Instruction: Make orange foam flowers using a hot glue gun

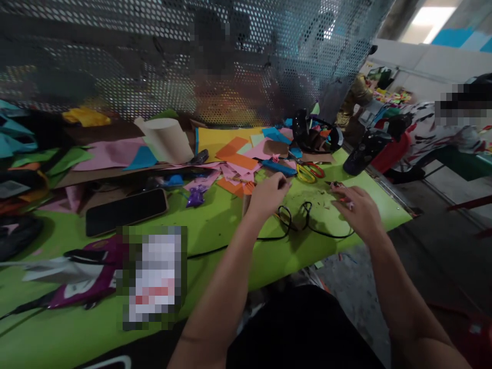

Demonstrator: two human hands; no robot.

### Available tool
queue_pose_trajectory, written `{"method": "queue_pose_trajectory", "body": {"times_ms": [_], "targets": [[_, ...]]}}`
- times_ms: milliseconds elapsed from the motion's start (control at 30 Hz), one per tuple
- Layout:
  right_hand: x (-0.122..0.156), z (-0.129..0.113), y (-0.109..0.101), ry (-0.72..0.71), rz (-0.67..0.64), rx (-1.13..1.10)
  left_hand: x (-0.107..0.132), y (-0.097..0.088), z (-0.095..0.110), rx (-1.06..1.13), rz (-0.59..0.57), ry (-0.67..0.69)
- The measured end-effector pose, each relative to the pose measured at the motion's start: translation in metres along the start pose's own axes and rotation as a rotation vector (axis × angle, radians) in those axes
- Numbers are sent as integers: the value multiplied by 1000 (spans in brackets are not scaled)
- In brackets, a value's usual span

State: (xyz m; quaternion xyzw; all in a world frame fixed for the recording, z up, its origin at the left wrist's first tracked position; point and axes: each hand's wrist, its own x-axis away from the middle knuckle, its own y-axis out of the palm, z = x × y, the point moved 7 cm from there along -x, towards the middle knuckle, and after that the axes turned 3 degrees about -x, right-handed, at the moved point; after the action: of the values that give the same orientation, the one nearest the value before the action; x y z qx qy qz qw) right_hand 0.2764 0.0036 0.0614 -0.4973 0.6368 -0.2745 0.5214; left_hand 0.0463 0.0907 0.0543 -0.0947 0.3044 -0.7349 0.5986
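RH (360, 209) half-curled, prob. w/ pink bit (349, 205)

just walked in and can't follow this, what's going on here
A person is working with both hands over a cluttered green table. The right hand is at a small, pinkish piece, too small to identify. The left hand is raised with its fingers curled; whether they pinch anything is unclear. A black cable loops below the hands. Beyond them lie scissors and orange paper, with a phone off to the left.
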Motion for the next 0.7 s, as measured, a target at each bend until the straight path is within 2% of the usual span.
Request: {"method": "queue_pose_trajectory", "body": {"times_ms": [67,167,267,333,400,500,700], "targets": [[-6,-35,21,-189,-174,-95,6,0,-2,-156,-52,14],[-14,-70,51,-330,-391,-95,19,-1,-7,-332,-112,47],[-21,-85,72,-373,-537,-18,34,1,-8,-520,-217,96],[-23,-88,79,-369,-586,39,42,6,-8,-643,-292,116],[-25,-90,82,-351,-600,55,47,10,-7,-737,-330,121],[-26,-87,78,-279,-563,-47,49,13,-7,-800,-333,114],[-37,-58,53,-55,-335,-435,46,15,-11,-785,-343,116]]}}
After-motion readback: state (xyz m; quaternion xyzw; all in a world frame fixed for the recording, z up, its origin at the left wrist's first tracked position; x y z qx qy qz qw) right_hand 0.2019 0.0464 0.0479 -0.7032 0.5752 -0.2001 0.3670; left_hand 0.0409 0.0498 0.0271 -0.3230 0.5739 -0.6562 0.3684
